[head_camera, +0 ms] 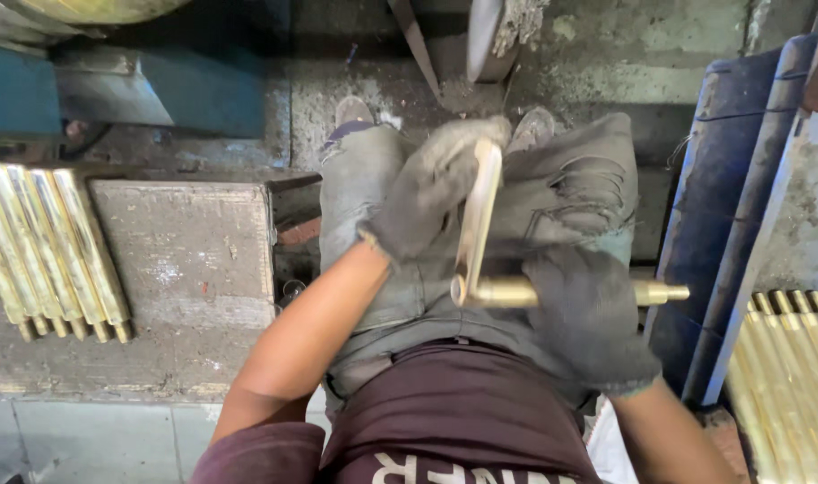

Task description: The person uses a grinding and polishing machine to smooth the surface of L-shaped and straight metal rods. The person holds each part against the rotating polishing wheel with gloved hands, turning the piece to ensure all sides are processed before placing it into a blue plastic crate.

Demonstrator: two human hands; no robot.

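A grimy, stained concrete workshop floor (606,72) lies below the seated person, whose knees in torn grey jeans fill the middle of the view. The right hand (588,314), in a dirty grey fabric glove, is closed around a short brass rod with a narrower stepped tip (660,292); the rod lies level across the lap, its tip sticking out to the right of the glove. The left hand (431,184), gloved the same way, is wrapped around the upper end of a flat, pale metal wrench-like tool (477,224), which runs down to meet the left end of the rod, where its ringed end sits on it. Both are held above the thighs, just in front of the maroon shirt. To the left, a row of long brass rods (50,251) lies side by side on a worn grey block (189,251). At the right edge, more brass rods (790,376) rest beside a dark blue metal frame (727,197).
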